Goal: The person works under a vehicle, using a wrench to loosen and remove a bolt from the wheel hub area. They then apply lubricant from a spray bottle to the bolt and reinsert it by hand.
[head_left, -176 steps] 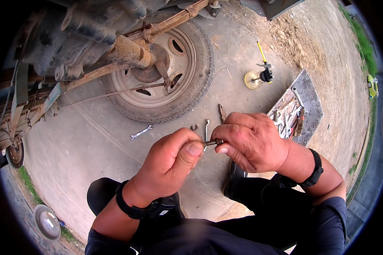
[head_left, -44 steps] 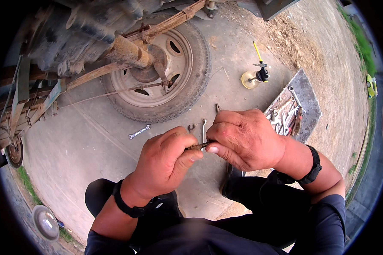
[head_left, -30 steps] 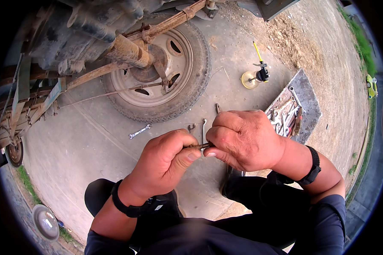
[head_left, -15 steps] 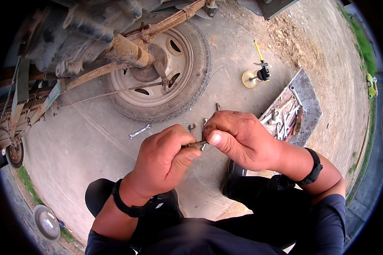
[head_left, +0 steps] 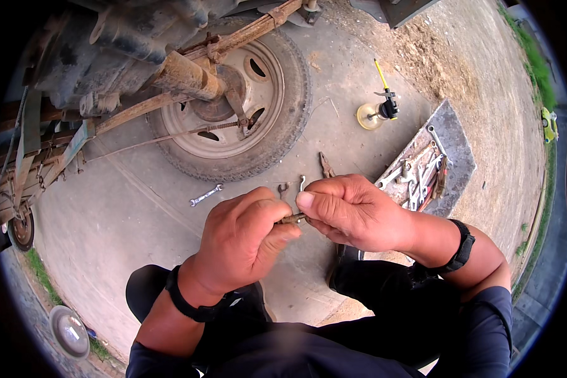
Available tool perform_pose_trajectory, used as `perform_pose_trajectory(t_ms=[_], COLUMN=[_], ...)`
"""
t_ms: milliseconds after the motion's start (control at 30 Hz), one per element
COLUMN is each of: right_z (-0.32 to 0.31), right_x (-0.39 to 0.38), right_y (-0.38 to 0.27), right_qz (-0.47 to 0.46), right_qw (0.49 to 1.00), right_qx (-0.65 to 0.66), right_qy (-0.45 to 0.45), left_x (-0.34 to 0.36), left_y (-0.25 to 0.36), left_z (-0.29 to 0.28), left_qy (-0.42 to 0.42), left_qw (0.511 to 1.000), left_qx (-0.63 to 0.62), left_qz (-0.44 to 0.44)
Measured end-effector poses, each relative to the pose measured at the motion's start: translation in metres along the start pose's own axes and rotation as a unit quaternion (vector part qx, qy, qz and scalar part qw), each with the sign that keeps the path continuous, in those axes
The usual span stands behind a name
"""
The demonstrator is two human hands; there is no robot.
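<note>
My left hand [head_left: 242, 236] is closed around a small, brownish, rod-shaped metal piece [head_left: 290, 219], with its free end sticking out past the thumb and forefinger. At that end my right hand [head_left: 359, 211] has its fingers curled in. The right thumb lies higher, above the piece, and how firmly the fingers grip is partly hidden. On the concrete beyond the hands lie an open-ended wrench [head_left: 206, 195], a rusty wrench end [head_left: 283, 188], a shiny wrench [head_left: 302, 183] and rusty pliers [head_left: 326, 165], partly covered by the right hand.
A wheel [head_left: 264, 120] stands under a rusty axle [head_left: 192, 79] and leaf spring [head_left: 252, 31] ahead. To the right are a clear oil can [head_left: 370, 118] with a yellow spout and a metal tray [head_left: 463, 164] of wrenches. A round metal dish [head_left: 69, 331] lies far left.
My right thumb has moved up off the metal piece, and the right fingers have shifted slightly right and down. More of the pliers shows. My left hand stays nearly in place.
</note>
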State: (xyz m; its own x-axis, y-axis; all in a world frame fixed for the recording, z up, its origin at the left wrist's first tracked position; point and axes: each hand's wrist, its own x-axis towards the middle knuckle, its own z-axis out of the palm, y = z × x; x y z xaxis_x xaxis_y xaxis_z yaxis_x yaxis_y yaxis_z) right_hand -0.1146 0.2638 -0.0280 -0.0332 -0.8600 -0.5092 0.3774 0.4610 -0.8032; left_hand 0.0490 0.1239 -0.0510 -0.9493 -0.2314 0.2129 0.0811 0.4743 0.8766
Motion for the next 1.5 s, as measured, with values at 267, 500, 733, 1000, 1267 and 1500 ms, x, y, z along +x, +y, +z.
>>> perform_pose_trajectory(t_ms=[267,500,733,1000,1267,1500], right_z=[-0.012,-0.010,-0.004,-0.012,-0.007,-0.003], right_x=[-0.003,-0.001,0.003,-0.008,-0.001,0.000], right_y=[-0.007,0.001,0.011,-0.013,0.007,0.002], right_qz=[-0.342,-0.309,-0.200,-0.362,-0.298,-0.182], right_qw=[0.726,0.845,0.963,0.709,0.892,0.951], right_qx=[-0.590,-0.434,-0.180,-0.603,-0.339,-0.251], right_qy=[0.095,0.050,0.025,0.063,0.024,0.019], left_x=[-0.001,0.000,-0.002,-0.005,-0.003,-0.002], left_y=[0.007,0.007,0.005,0.007,0.002,-0.001], left_z=[-0.005,-0.002,-0.002,-0.003,0.000,0.001], left_qy=[-0.037,-0.029,0.001,-0.030,-0.014,0.000], left_qw=[0.984,0.996,0.998,0.986,0.998,1.000], left_qx=[-0.132,-0.069,-0.037,-0.131,-0.056,-0.015], left_qz=[-0.117,-0.046,-0.048,-0.103,-0.029,-0.016])
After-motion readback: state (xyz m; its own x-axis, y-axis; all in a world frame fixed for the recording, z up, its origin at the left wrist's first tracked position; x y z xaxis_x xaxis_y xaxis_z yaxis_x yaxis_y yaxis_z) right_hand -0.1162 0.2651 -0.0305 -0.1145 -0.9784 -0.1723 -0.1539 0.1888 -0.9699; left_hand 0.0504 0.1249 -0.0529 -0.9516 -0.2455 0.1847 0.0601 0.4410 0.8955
